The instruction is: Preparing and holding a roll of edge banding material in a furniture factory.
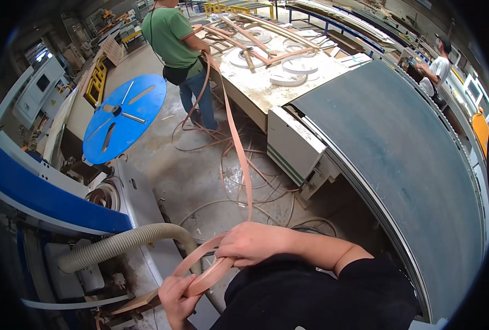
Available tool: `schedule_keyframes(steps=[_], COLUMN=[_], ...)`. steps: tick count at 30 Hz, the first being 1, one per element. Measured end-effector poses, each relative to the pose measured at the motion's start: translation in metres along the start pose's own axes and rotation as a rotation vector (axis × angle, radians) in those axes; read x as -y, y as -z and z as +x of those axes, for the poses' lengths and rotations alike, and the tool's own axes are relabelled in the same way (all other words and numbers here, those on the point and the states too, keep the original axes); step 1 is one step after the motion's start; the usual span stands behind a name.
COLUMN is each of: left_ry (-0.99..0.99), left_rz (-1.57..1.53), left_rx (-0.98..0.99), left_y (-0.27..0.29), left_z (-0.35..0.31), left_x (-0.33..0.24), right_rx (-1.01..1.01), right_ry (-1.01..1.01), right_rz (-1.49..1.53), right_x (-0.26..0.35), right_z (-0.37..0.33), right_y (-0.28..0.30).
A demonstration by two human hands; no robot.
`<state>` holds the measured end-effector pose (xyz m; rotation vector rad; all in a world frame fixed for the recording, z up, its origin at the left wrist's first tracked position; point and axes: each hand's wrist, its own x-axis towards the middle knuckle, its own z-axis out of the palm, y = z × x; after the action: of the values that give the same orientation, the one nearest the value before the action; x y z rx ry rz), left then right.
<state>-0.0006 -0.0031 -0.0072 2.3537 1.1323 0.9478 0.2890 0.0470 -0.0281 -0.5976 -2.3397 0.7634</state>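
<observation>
A coil of pinkish-brown edge banding (206, 279) is held in front of my body, wound into a loop of several layers. My left hand (177, 297) grips its lower left side, thumb on top. At the upper right of the loop, my right hand (250, 245) is closed around the band, its fingers partly hiding it. From there a long strip (236, 143) of the same band runs away, up to a person in a green shirt (167, 36), who stands by a worktable. More loose band (228, 144) lies in tangled loops on the floor.
A wide dark conveyor belt (398, 148) stands at my right. On the left are a blue slotted disc (124, 118) and a ribbed hose (129, 242). Frames and white coils lie on the worktable (244, 88). Another person (438, 69) stands beyond the conveyor.
</observation>
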Motion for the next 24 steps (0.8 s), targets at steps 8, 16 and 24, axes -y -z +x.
schedule_keyframes(steps=[8,16,24], left_ry=[0.274,0.184,0.325], left_rz=[-0.09,-0.082,-0.05], left_rx=[0.111,0.158,0.144], left_y=[0.007,0.025,0.046], left_z=[-0.006,-0.003,-0.018], left_x=[-0.004,-0.017,-0.012], right_rx=[0.063,0.088,-0.299], right_ry=[-0.08,-0.053,0.192], right_rz=[0.062,0.008,-0.052], right_x=[0.0,0.003,-0.012], right_z=[0.007,0.011,0.011], right_y=[0.006,0.009,0.007])
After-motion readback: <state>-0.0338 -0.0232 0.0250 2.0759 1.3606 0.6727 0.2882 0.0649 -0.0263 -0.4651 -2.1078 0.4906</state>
